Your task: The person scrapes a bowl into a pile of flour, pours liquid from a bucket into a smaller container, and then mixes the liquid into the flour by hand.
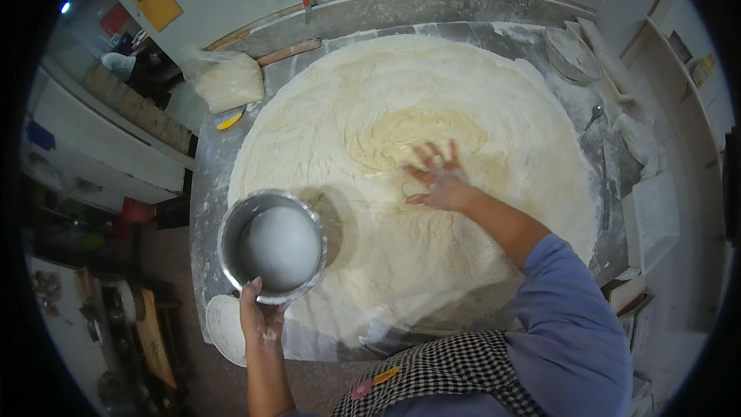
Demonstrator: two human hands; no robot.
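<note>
My left hand [261, 315] grips the rim of a round metal pot [228, 243] at the left front of the worktable. White granules or powder [282, 243], perhaps sugar, lie in the pot; I cannot tell exactly which. A broad mound of flour [301, 127] covers most of the table. At its middle is a wet, yellowish batter-like pool [428, 127]. My right hand [443, 185] is at the near edge of this pool, fingers spread and dusted with flour, holding nothing. Whether its palm touches the mixture is unclear.
A plastic bag [228, 84], a wooden rolling pin [289, 52] and a yellow-handled scraper [230, 121] lie at the back left. On the right are a sieve [573, 57], a spoon [594, 117] and a white bin [654, 220]. A white lid or bowl [224, 330] sits at the front left corner.
</note>
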